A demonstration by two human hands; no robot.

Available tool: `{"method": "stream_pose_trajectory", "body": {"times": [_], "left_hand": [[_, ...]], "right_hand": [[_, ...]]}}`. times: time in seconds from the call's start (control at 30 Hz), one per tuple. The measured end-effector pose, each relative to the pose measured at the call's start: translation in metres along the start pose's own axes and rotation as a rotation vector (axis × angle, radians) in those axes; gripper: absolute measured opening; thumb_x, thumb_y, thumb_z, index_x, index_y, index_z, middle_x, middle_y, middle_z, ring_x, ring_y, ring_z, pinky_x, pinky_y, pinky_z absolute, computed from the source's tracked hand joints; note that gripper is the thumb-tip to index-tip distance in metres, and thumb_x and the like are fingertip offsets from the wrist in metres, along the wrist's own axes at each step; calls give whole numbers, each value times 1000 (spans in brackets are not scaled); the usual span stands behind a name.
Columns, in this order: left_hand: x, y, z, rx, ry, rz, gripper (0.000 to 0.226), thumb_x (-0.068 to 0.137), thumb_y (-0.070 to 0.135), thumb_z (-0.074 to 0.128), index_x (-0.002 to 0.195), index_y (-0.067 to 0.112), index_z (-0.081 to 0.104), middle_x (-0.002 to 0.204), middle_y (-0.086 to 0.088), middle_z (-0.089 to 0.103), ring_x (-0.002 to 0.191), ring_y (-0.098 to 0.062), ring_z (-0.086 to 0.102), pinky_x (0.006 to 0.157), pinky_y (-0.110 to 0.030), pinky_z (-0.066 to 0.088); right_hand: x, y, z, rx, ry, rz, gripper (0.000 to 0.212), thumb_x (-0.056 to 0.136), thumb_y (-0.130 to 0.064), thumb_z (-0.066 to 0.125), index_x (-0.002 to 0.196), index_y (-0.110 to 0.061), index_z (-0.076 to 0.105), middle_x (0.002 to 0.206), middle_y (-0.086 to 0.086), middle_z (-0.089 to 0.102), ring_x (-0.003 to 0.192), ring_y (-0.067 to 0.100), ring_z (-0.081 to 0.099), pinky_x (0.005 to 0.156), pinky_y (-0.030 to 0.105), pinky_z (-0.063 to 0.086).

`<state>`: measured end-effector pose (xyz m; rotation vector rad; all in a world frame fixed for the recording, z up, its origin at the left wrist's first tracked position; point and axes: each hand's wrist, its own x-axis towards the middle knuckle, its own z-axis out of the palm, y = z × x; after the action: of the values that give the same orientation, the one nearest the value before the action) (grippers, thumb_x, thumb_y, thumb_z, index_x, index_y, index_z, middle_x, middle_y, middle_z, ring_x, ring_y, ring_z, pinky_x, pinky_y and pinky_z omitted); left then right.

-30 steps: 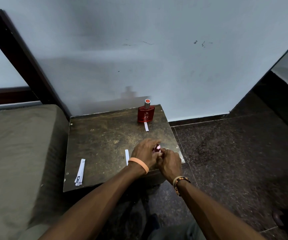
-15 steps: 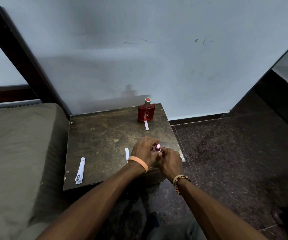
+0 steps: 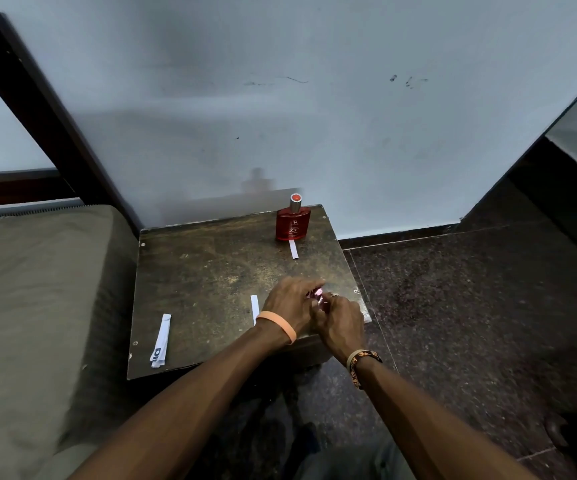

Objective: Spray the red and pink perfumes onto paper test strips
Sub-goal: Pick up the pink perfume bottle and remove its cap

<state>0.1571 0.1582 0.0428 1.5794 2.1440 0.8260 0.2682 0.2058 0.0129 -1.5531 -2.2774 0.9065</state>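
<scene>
1. Where the two hands meet over the near right part of the table (image 3: 193,289), the pink perfume (image 3: 316,293) shows only as a small glossy pink patch between the fingers; most of the bottle is hidden.
2. The left hand (image 3: 290,303) arches over it from the left, its fingers curled around the pink perfume's top, with an orange wristband (image 3: 278,323) on that wrist.
3. The right hand (image 3: 340,322) closes in from the right, its fingers bent inward and pinching the same bottle lower down; a patterned bracelet (image 3: 361,360) circles its wrist.
4. Just beside the left hand, on its left, one white test strip (image 3: 254,306) lies flat on the table, its near end hidden behind the wristband.
5. Farther back, near the table's far right corner, the red perfume (image 3: 293,225) stands upright with its silver, red-topped sprayer exposed, well apart from both hands.
6. A second strip (image 3: 293,250) lies directly in front of the red perfume, its far end touching or almost touching the bottle's base.
7. A bundle of white strips (image 3: 161,341) with dark print at the near end rests by the table's near left edge.
8. Left of the table sits an olive-green mattress (image 3: 37,306) with a dark wooden frame (image 3: 37,98) behind it; a pale scuffed wall (image 3: 349,133) rises at the back, and dark speckled floor (image 3: 453,306) spreads to the right.
</scene>
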Motion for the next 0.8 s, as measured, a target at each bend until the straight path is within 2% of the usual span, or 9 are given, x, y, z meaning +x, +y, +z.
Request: {"method": "stream_pose_trajectory", "body": {"times": [0.1,0.2,0.3,0.43,0.53,0.67,0.8], "left_hand": [[2,0,1,-8,19,-49,41,84,15,65,124,17,60,116,-5,67,109,-21,58,96,-27,40],[1,1,2,-25,13,-43,52,82,18,68,131,20,54,121,-3,64,109,-20,58,99,-31,43],[2,0,2,-20,11,-21,44,83,14,66,126,18,59,116,-4,67,105,-20,61,98,-33,45],[1,-2,4,-27,7,-38,60,78,21,71,135,22,49,120,-1,63,106,-18,59,99,-34,46],[2,-2,2,-21,12,-11,50,79,14,68,128,18,57,115,-3,67,103,-20,62,97,-35,46],[2,-3,3,-56,-22,-80,69,75,16,72,138,21,44,115,-1,64,102,-19,60,95,-35,49],[2,-1,-1,-78,-27,-85,61,80,6,64,136,19,46,115,-3,65,103,-20,60,94,-29,47]], "right_hand": [[1,0,0,-22,-3,-8,18,91,-24,55,84,-17,69,70,10,67,67,29,65,59,40,55],[1,0,-2,-23,-19,-16,13,90,-23,59,87,-16,70,72,11,68,68,29,65,61,40,56],[2,1,-1,-15,-9,-6,16,92,-24,57,86,-16,70,72,9,68,68,26,65,63,41,57],[2,0,-2,-12,-24,-14,14,90,-29,63,89,-18,72,73,10,69,69,27,66,62,38,55],[1,0,-1,-30,-7,-9,19,93,-27,57,90,-16,72,75,11,70,72,28,66,60,33,50],[2,0,-2,-27,-30,-6,14,90,-25,61,94,-18,73,76,8,71,70,25,66,59,30,49],[3,-2,-2,-24,-40,-4,14,93,-29,61,94,-20,71,77,4,70,72,22,65,61,32,51]]}}
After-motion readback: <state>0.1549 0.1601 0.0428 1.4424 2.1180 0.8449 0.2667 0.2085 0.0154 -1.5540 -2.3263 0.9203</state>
